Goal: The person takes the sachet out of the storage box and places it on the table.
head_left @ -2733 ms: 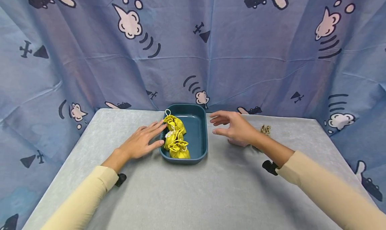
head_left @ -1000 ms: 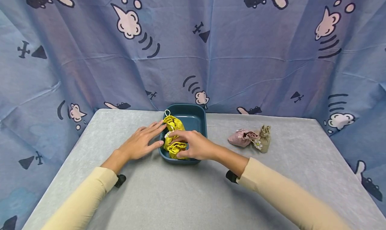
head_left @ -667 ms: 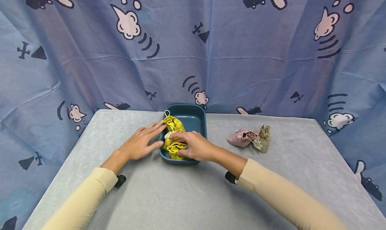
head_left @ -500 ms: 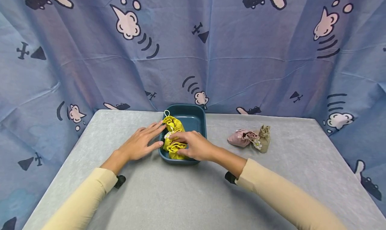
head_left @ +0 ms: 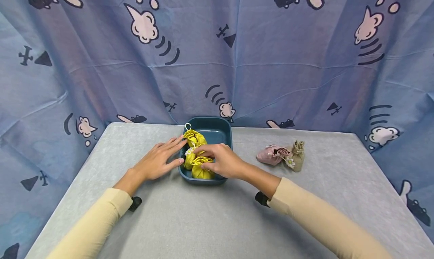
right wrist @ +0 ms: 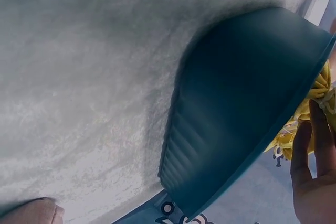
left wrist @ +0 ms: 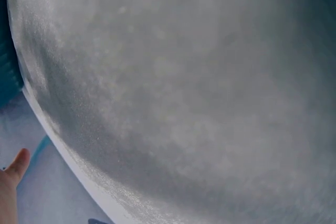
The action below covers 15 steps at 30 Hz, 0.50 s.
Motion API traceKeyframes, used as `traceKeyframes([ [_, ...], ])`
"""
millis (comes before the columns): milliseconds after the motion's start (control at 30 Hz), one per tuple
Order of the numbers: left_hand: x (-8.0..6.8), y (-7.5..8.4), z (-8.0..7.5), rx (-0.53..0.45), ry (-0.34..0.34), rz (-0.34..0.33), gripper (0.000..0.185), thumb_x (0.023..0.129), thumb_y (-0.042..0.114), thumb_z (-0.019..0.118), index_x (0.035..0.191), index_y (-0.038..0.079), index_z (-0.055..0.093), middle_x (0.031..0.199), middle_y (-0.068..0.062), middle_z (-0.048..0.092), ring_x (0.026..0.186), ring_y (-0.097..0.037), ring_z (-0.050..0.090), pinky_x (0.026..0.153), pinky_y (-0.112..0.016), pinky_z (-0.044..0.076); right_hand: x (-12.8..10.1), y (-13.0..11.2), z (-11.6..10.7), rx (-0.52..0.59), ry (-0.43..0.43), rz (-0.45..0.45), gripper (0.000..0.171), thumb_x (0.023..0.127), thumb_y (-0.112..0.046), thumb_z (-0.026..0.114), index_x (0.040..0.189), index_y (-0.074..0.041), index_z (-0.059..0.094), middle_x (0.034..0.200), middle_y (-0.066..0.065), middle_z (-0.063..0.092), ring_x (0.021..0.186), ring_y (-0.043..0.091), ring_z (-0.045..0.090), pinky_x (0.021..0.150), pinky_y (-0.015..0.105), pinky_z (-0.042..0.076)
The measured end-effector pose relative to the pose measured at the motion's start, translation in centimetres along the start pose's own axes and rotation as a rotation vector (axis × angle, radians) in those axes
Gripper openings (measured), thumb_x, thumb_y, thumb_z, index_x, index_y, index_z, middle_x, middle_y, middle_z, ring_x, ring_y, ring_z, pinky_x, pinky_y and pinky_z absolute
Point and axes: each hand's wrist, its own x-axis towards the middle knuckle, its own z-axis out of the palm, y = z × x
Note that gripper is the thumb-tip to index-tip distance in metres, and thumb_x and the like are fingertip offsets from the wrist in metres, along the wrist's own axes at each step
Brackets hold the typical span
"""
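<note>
Three yellow drawstring pouches sit in a row along the left side of a dark teal plastic bin (head_left: 220,138). My right hand (head_left: 225,161) reaches over the bin's right wall, thumb and fingers around the top of the front yellow pouch (head_left: 202,172). Those fingers partly cover the middle yellow pouch (head_left: 190,161); the back yellow pouch (head_left: 194,137) has a white cord loop. Flat and with fingers extended, my left hand (head_left: 157,160) touches the bin's left rim. The right wrist view shows the bin's outer wall (right wrist: 241,93) and yellow cloth (right wrist: 317,90) beside my fingers.
A pink drawstring pouch (head_left: 269,155) and a beige one (head_left: 298,157) with a white flower lie together right of the bin. The grey cloth-covered table (head_left: 210,221) ends at a blue patterned curtain (head_left: 217,63) behind.
My right hand has come from the right over the bin to the front yellow pouch. In the last half second that pouch has shifted slightly right and straightened with the hand. My left hand stays put.
</note>
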Motion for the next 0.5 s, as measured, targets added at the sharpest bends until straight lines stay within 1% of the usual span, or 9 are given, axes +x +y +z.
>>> traceKeyframes([
  [133,0.1,0.0,0.0,-0.001,0.002,0.003,0.065,0.103,0.057,0.039,0.16,0.03,0.021,0.166,0.005,0.014,0.15,-0.027,0.02,0.114,-0.059,0.023,-0.2,-0.1,-0.7,-0.005,0.009,-0.001,0.043,0.087,-0.005,0.077,0.128,-0.006,0.065,0.122,0.007,0.07,0.106,0.015,0.069,0.092,0.032,0.054],
  [267,0.2,0.1,-0.1,-0.004,0.006,0.015,0.065,0.103,0.056,0.039,0.16,0.029,0.022,0.166,0.005,0.014,0.15,-0.029,0.021,0.113,-0.06,0.023,-0.5,-0.5,-2.0,-0.002,0.025,-0.004,0.04,0.086,-0.004,0.077,0.125,-0.006,0.067,0.119,0.007,0.071,0.104,0.015,0.069,0.091,0.034,0.054],
  [500,0.1,0.0,-0.1,0.005,0.008,0.013,0.065,0.103,0.056,0.04,0.16,0.028,0.023,0.166,0.004,0.015,0.15,-0.028,0.021,0.113,-0.059,0.024,-0.8,-0.9,-4.3,0.002,0.039,0.001,0.042,0.087,-0.003,0.076,0.128,-0.005,0.065,0.115,0.007,0.073,0.102,0.016,0.07,0.088,0.035,0.055],
])
